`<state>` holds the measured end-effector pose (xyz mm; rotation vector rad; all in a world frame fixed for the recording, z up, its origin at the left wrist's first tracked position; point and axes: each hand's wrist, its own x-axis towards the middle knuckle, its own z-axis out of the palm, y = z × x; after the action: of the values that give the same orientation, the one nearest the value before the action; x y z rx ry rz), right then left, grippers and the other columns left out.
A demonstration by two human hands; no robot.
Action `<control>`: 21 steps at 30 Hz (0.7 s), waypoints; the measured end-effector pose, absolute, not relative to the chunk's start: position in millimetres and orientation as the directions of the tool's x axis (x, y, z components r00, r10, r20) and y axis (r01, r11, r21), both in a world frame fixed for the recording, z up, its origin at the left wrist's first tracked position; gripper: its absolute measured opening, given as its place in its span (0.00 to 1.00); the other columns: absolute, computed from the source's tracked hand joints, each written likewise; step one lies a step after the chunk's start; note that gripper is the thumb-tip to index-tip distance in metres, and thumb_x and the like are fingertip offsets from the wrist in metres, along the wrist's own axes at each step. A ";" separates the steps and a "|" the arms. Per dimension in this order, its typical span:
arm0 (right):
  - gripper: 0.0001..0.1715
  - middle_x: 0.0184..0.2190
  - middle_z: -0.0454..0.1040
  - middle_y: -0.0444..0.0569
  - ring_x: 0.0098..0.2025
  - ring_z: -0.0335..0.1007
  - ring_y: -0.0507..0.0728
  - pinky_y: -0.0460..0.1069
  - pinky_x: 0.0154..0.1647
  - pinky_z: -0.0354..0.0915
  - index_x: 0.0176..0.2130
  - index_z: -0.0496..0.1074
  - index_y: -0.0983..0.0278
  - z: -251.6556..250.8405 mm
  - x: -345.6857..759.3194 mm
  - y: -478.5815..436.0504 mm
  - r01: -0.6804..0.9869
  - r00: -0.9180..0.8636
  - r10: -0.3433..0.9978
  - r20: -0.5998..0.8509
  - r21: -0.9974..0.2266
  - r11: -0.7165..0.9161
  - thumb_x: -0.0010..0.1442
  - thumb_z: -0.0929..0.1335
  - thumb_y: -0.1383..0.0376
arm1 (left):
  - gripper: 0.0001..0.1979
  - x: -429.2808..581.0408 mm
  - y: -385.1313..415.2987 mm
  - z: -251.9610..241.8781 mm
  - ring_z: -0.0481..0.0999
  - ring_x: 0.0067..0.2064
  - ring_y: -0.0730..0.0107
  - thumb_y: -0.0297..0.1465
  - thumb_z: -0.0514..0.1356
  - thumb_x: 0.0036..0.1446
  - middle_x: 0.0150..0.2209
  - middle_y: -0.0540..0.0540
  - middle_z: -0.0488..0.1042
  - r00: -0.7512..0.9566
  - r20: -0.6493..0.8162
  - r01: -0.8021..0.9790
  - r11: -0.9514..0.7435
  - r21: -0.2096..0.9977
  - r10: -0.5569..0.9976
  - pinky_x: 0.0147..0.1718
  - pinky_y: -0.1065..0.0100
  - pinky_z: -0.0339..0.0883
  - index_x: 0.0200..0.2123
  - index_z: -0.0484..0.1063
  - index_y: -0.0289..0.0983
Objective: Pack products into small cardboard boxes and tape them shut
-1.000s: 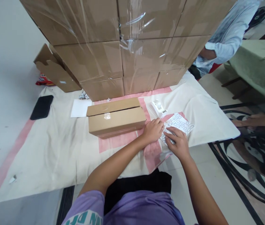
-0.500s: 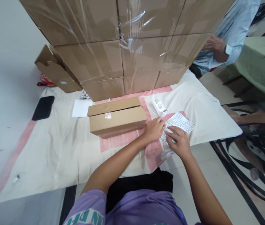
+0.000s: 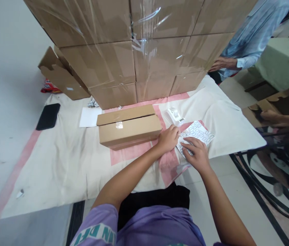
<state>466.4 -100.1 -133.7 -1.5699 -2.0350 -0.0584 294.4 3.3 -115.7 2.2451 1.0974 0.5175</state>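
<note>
A white sheet of printed labels [image 3: 200, 131] lies near the table's front edge, covered in small outlined shapes. My left hand [image 3: 168, 139] is closed at the sheet's left edge, with its fingertips curled; what they grip is too small to make out. On the sheet's near part rests my right hand [image 3: 197, 154], fingers stretched out and apart, holding nothing visible. Left of my hands a brown cardboard box [image 3: 130, 131] lies on the cloth, a piece of clear tape across its top seam. A small white tape dispenser [image 3: 174, 116] stands just behind my left hand.
Stacked, tape-wrapped cartons [image 3: 157, 61] fill the table's back. A black phone [image 3: 48, 117], white paper [image 3: 90, 117] and an open carton [image 3: 62, 77] are at left. A person in a light blue shirt [image 3: 258, 37] is behind; another person's hand [image 3: 272, 117] touches a box at right.
My hands stay nearly in place on the label sheet. The person in blue has lowered a hand beside the stack. At the far right, an open box has come into view by another person's hand.
</note>
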 end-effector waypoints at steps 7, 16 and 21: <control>0.12 0.55 0.79 0.50 0.60 0.73 0.66 0.64 0.59 0.65 0.48 0.81 0.55 -133.3 465.1 -101.2 0.888 -0.123 0.900 0.419 -0.359 0.288 0.68 0.68 0.61 | 0.07 290.8 8.5 -118.7 0.78 0.48 0.67 0.31 0.54 0.70 0.50 0.49 0.76 0.564 0.118 0.465 -0.432 0.773 0.818 0.45 0.67 0.69 0.42 0.71 0.41; 0.21 0.54 0.80 0.53 0.57 0.76 0.66 0.63 0.60 0.69 0.56 0.78 0.58 -103.4 483.3 -92.0 0.668 0.021 0.977 0.212 -0.730 0.144 0.68 0.67 0.56 | 0.06 289.8 10.0 -123.5 0.79 0.47 0.68 0.29 0.56 0.67 0.46 0.52 0.80 0.562 0.164 0.350 -0.413 0.841 0.811 0.47 0.68 0.69 0.42 0.72 0.42; 0.15 0.41 0.78 0.54 0.45 0.76 0.64 0.60 0.49 0.70 0.45 0.80 0.61 -83.7 470.4 -68.8 0.832 0.017 0.967 0.254 -0.540 0.127 0.65 0.66 0.60 | 0.06 289.4 10.2 -127.0 0.79 0.48 0.67 0.30 0.56 0.68 0.46 0.51 0.80 0.566 0.191 0.321 -0.428 0.845 0.802 0.49 0.68 0.70 0.44 0.73 0.42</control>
<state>470.4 -68.8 -83.7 -1.7330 -1.8422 0.3077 289.4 10.2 -127.0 1.9984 0.9001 0.7614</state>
